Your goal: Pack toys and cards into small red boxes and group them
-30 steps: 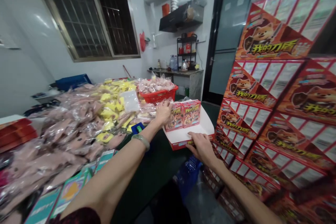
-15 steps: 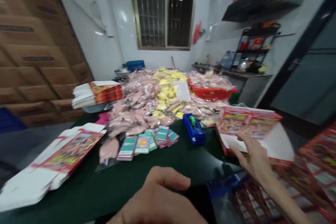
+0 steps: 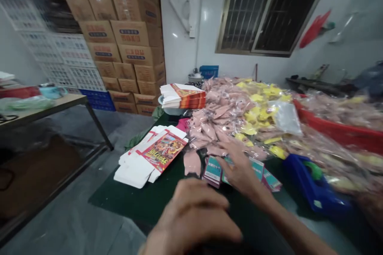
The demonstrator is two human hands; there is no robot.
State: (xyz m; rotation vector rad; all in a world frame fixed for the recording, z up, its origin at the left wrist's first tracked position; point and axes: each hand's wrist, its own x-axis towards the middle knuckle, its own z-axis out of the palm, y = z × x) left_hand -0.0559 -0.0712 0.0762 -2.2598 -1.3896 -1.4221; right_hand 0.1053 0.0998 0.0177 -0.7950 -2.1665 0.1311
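Note:
My right hand (image 3: 239,165) reaches over the stacks of teal-backed cards (image 3: 213,170), fingers spread, with nothing seen in it. It covers part of the middle stack; whether it touches the cards I cannot tell. Close to the camera is my left hand (image 3: 194,217), blurred, its fingers loosely bent and apart, holding nothing visible. Beside the cards lies a pink bagged piece (image 3: 192,163). Flat printed cartons (image 3: 163,152), red and white, overlap on the left of the dark green table (image 3: 119,197). A blue tape dispenser (image 3: 314,187) with green tape stands to the right.
Behind the cards is a heap of pink and yellow bagged pieces (image 3: 223,107). A red basket (image 3: 335,123) holds more. Folded cartons (image 3: 191,97) are stacked at the back left. Brown boxes (image 3: 131,34) line the wall, and another table (image 3: 68,103) stands left.
My view has swung left. My right hand has left the open red-and-white box on the right and is over the cards. My left hand stays low in front, fingers bent.

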